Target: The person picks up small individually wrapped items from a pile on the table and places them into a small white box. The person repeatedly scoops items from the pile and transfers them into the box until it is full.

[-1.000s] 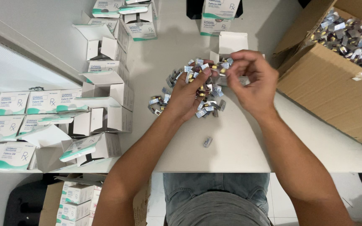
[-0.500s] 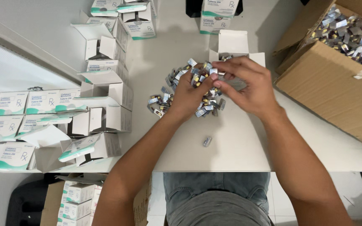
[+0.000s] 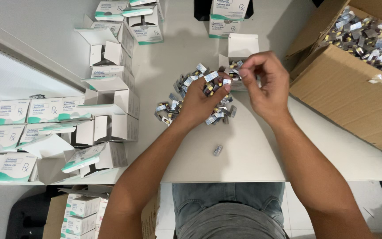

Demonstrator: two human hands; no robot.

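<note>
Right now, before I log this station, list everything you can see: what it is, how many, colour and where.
Foil capsule packets: a loose pile, silver with yellow and dark capsules, centre of the table.
Single packet: one, silver, lying apart near the table's front edge.
Open white carton: one, behind the pile, packets inside.
Small medicine cartons: many, white with green stripe, some open, some closed, left side and back of the table.
Cardboard box: one, brown, right side, full of packets.
Second brown box: one, under the table at left, holding cartons.
Table: one, white.
Left hand: gripping a bunch of packets.
Right hand: fingertips pinched by the open carton.
</note>
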